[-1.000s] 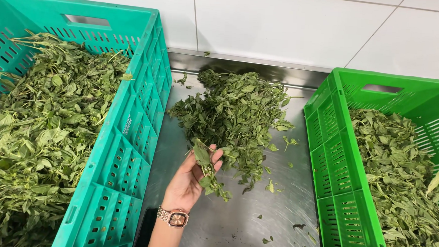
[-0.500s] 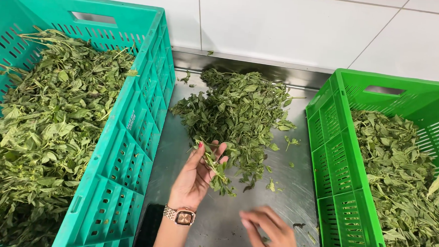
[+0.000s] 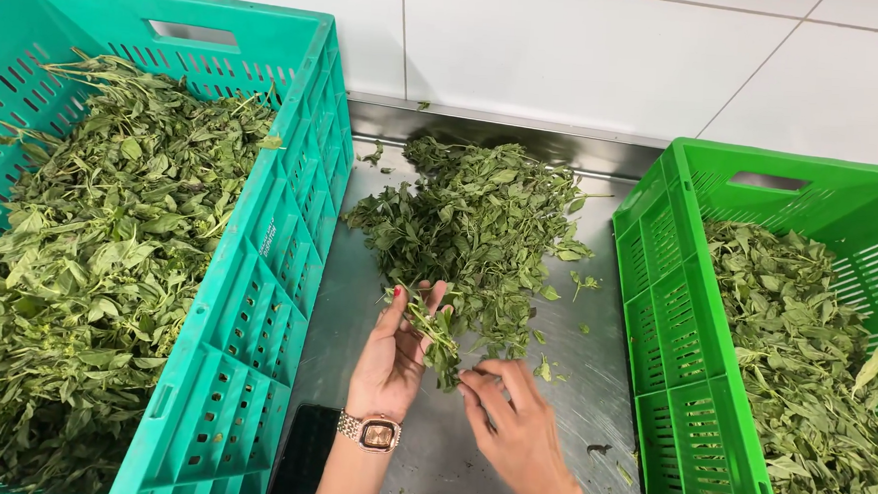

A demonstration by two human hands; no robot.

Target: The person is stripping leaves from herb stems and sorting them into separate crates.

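Green leafy sprig (image 3: 435,332), one only, held upright in front of the loose herb pile (image 3: 480,229), its lower leaves hanging just short of that pile's near edge. Left hand (image 3: 393,360) curled half shut around the sprig, thumb on one side and fingertips (image 3: 434,299) on the other, stem pinched between them (red-painted nails, one wristwatch (image 3: 373,432) on the wrist). Right hand (image 3: 510,421) just right of the sprig, fingers bent and nearly closed, tips touching the bottom leaves; whether pinching a leaf or only brushing it, impossible to tell.

One herb pile, heaped on the steel table (image 3: 572,384) directly beyond the sprig, reaching back toward the white tiled wall (image 3: 590,44). A few stray leaves (image 3: 585,281) scattered on the metal right of the pile. Two crates flanking the pile: one teal crate (image 3: 246,297) to its left, filled high with stemmed leafy branches, and one bright green crate (image 3: 665,329) to its right, holding plucked leaves at a lower level. One dark flat phone-like slab (image 3: 300,455) on the table near the teal crate's wall, left of the watch.
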